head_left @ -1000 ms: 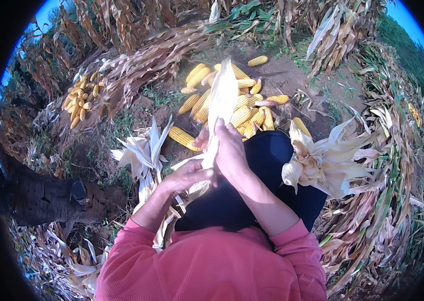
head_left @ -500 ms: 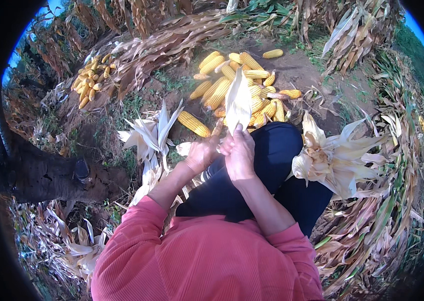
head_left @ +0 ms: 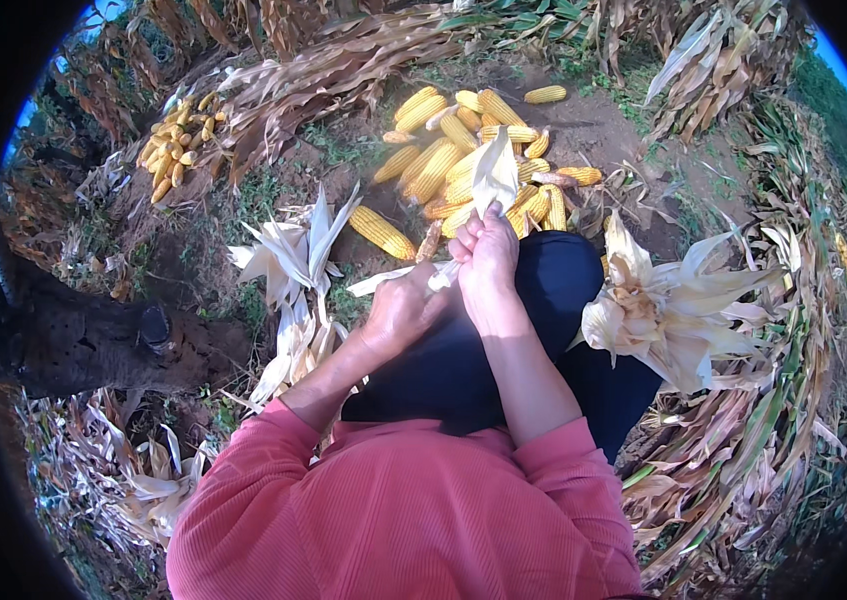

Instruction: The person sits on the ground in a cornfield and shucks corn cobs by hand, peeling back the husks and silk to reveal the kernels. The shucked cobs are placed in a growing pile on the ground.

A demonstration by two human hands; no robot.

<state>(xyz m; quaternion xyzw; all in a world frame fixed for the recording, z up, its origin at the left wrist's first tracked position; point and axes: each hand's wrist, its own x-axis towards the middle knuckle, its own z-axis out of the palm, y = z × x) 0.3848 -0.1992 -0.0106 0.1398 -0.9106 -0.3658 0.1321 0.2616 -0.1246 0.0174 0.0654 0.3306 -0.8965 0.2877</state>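
My right hand (head_left: 486, 258) is closed around the base of a pale dry corn husk (head_left: 496, 172), whose broad leaf stands up beyond the fist. Just left and nearer, my left hand (head_left: 398, 318) is closed, with a pale husk strip (head_left: 376, 281) sticking out to its left. A whitish bit shows between the two hands; whether it is husk or cob is hidden by the fingers. Both hands are above my dark trouser leg (head_left: 550, 285). Beyond them lies a heap of bare yellow corn ears (head_left: 435, 170), with one corn ear (head_left: 381, 233) apart at its left.
A bunch of opened husks (head_left: 658, 305) lies at my right knee, another husk bunch (head_left: 293, 255) at left. A dark log (head_left: 113, 345) reaches in from the left. Farther off are a smaller corn pile (head_left: 175, 145) and dry stalks (head_left: 343, 75). More stalks (head_left: 733, 480) cover the right side.
My right hand has moved slightly away and right, tilting the husk leaf rightward. My left hand has come nearer to me, widening the gap, and a pale strip now shows beside it.
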